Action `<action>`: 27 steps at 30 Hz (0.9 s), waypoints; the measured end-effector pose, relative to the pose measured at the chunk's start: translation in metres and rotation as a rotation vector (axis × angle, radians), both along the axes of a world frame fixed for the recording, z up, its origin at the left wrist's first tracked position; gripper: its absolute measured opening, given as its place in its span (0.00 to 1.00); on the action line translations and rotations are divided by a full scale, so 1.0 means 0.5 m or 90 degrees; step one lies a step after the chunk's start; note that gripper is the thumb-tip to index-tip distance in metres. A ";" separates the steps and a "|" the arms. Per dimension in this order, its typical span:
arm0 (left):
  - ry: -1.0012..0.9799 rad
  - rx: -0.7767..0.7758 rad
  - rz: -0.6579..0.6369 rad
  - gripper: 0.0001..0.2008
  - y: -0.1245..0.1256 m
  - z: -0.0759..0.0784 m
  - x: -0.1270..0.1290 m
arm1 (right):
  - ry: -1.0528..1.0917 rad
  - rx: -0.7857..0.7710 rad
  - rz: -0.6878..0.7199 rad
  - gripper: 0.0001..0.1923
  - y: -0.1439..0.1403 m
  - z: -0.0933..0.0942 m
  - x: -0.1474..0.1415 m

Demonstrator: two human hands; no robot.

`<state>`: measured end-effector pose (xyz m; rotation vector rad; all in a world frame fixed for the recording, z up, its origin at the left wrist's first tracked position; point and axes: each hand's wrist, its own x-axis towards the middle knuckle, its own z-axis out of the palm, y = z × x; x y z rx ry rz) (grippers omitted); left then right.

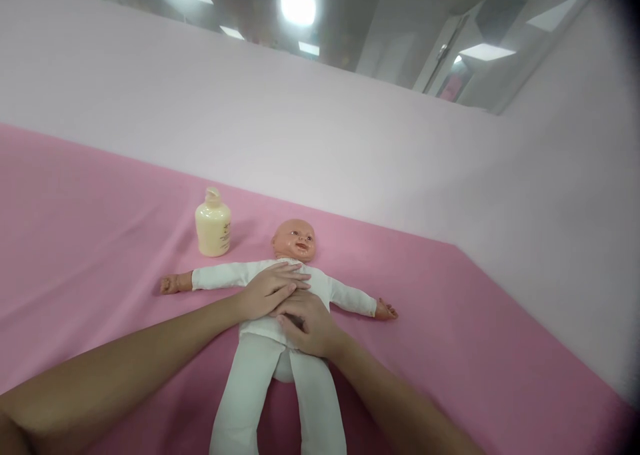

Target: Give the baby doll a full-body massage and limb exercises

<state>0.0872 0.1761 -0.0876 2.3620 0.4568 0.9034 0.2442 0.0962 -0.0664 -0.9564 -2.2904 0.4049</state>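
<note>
Doll chest hidden under flat open left hand and right hand.

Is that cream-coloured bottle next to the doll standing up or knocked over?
Upright. The cream-coloured plastic bottle stands on its base on the pink cloth, cap on top, beside the doll's head, touched by neither hand.

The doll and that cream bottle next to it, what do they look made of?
The doll: its head looks like glossy moulded plastic or vinyl, with light glinting off it; its white suit looks like soft matte cloth that creases. The bottle looks like smooth, pale yellow plastic with a slight sheen. Both hands rest on the doll's chest.
</note>
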 end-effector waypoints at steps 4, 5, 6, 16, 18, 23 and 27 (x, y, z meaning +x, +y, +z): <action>-0.006 0.011 0.023 0.21 0.000 0.002 0.005 | 0.038 -0.004 -0.008 0.11 0.003 -0.004 0.000; -0.017 0.012 0.027 0.21 0.000 0.001 0.006 | 0.045 -0.003 -0.010 0.11 0.004 -0.005 0.000; -0.029 0.011 0.030 0.21 0.001 0.000 0.007 | 0.049 0.002 -0.017 0.11 0.005 -0.006 0.000; -0.099 -0.041 0.101 0.17 -0.005 0.003 0.007 | -0.008 0.117 -0.192 0.17 0.007 -0.017 -0.003; -0.081 -0.022 0.121 0.16 -0.006 0.007 0.006 | -0.035 0.115 -0.237 0.16 0.008 -0.019 -0.004; -0.027 0.049 0.125 0.13 0.001 0.004 0.003 | -0.058 0.118 -0.316 0.04 0.005 -0.017 -0.001; -0.007 0.137 0.010 0.11 -0.003 0.001 0.003 | -0.005 0.143 -0.255 0.18 0.000 -0.012 0.005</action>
